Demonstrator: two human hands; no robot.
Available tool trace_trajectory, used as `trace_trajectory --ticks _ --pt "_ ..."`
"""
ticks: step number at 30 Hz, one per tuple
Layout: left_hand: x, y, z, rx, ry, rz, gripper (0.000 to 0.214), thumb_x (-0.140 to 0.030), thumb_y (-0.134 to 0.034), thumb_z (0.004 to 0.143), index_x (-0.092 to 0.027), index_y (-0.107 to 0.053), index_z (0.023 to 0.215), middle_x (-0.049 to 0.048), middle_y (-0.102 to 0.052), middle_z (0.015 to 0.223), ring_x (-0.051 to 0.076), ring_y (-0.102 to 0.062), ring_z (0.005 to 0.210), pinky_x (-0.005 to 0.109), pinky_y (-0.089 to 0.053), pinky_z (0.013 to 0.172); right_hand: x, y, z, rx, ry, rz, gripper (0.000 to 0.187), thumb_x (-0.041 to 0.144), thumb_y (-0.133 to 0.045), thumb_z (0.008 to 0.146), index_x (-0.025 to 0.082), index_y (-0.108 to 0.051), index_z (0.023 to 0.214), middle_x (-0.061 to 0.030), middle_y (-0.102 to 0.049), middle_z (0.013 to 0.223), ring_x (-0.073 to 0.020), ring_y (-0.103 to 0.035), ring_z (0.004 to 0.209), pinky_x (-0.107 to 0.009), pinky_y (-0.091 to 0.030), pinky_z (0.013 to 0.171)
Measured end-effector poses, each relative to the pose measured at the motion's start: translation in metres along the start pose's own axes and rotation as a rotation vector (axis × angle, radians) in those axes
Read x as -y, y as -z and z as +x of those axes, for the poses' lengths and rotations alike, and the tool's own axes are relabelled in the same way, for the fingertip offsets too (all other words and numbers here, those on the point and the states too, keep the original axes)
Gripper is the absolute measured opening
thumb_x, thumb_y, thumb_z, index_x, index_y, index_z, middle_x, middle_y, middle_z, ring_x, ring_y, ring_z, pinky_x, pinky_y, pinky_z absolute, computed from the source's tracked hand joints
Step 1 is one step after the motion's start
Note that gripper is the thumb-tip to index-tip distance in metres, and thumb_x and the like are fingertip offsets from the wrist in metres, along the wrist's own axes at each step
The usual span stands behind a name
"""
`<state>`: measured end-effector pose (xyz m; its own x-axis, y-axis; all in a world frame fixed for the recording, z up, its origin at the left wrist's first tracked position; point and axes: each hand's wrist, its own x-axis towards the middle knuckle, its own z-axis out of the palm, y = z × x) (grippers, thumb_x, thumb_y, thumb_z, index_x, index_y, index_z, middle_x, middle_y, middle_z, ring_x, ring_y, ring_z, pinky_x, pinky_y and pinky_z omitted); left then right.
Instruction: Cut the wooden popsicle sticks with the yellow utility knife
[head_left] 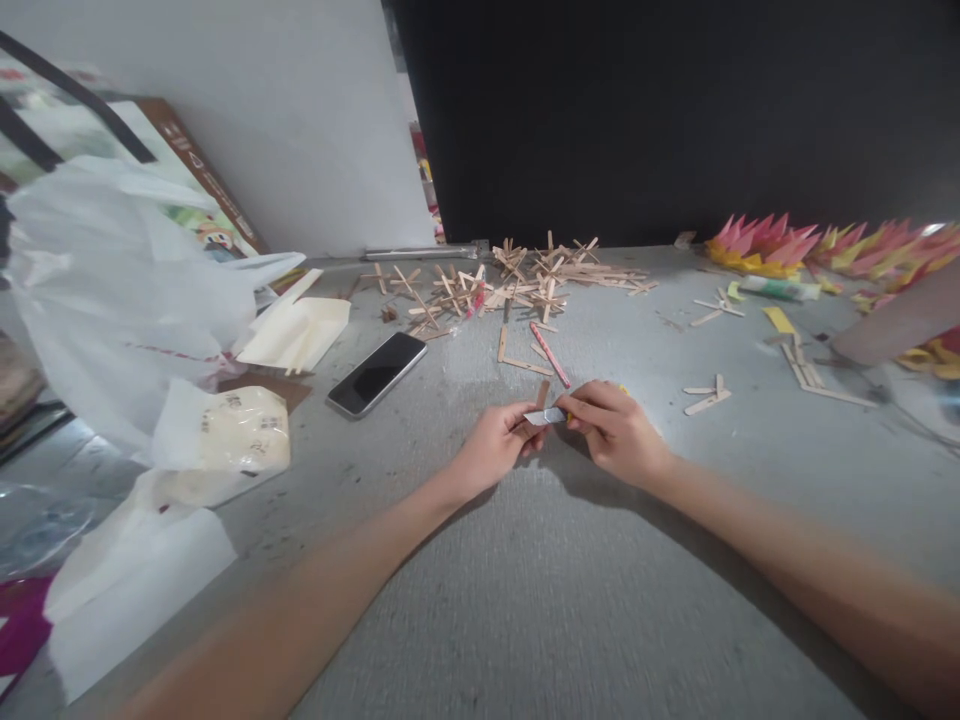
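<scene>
Close together over the middle of the grey table are my two hands. My left hand [499, 445] is closed on a wooden craft stick [543, 393], whose upper end pokes out past the fingers. Pinched in my right hand [616, 428] is a cutter knife with a flat grey blade [551, 415]; bits of yellow show by the fingers. The blade reaches across to the left fingertips and lies against or very near the stick. Just beyond the hands lie a red-and-white patterned pen [550, 355] and an L-shape of joined sticks [517, 360].
A heap of craft sticks [540, 280] lies at the back by a black panel [675, 110]. Left are a phone [379, 373], a paper tray [322, 325] and a white plastic bag [120, 290]. Right are small stick pieces [707, 394], a glue tube [776, 289] and pink-yellow paper flowers [761, 248].
</scene>
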<state>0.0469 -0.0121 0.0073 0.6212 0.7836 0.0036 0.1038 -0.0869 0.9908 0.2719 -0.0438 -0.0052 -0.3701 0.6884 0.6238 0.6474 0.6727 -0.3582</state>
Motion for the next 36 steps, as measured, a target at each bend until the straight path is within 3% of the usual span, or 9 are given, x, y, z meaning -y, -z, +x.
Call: trace_trajectory --ticks 11,18,25,30,36 --pt "0.0019 0.0004 -0.0004 -0.048 -0.004 -0.170 0.052 -0.067 -0.063 0.096 -0.016 -0.063 0.086 0.0005 -0.058 0.070 0.010 -0.047 0.059 0.024 -0.037 0.059 -0.0052 -0.0003 -0.0014 -0.062 -0.019 -0.002 0.031 0.011 -0.050 0.103 0.023 -0.072 0.122 -0.0078 -0.073 0.097 -0.0211 -0.065 0.084 -0.038 -0.051 0.077" --pt "-0.0026 -0.0003 0.0002 0.018 0.003 -0.104 0.054 -0.069 -0.065 0.094 -0.016 -0.062 0.081 0.0008 -0.060 0.069 0.010 -0.047 0.058 0.025 -0.037 0.058 -0.0004 -0.0026 -0.0001 -0.020 0.005 -0.032 0.031 0.011 -0.050 0.103 0.022 -0.072 0.121 -0.0087 -0.073 0.098 -0.0225 -0.066 0.087 -0.040 -0.050 0.078" --pt "-0.0011 0.0003 0.0010 -0.024 -0.025 -0.167 0.054 -0.069 -0.064 0.095 -0.016 -0.062 0.086 0.0003 -0.058 0.071 0.010 -0.047 0.060 0.025 -0.036 0.059 -0.0030 -0.0038 0.0002 -0.065 -0.047 -0.041 0.033 0.013 -0.049 0.103 0.025 -0.072 0.123 -0.0088 -0.074 0.099 -0.0228 -0.067 0.086 -0.040 -0.051 0.078" --pt "0.0004 -0.0026 0.0012 0.014 -0.025 -0.122 0.053 -0.068 -0.064 0.095 -0.016 -0.063 0.088 0.0001 -0.058 0.070 0.010 -0.046 0.059 0.026 -0.036 0.059 0.0009 -0.0020 0.0017 -0.038 0.015 -0.042 0.031 0.012 -0.049 0.103 0.023 -0.071 0.122 -0.0089 -0.073 0.097 -0.0227 -0.066 0.086 -0.039 -0.049 0.077" --pt "0.0011 -0.0031 -0.0006 -0.020 -0.018 -0.047 0.049 -0.062 -0.059 0.100 -0.016 -0.064 0.086 0.0007 -0.062 0.073 0.010 -0.051 0.061 0.025 -0.040 0.062 0.0014 0.0062 -0.0057 -0.136 0.022 0.089 0.030 0.018 -0.041 0.109 0.023 -0.066 0.125 -0.0088 -0.071 0.095 -0.0203 -0.066 0.080 -0.033 -0.052 0.072"
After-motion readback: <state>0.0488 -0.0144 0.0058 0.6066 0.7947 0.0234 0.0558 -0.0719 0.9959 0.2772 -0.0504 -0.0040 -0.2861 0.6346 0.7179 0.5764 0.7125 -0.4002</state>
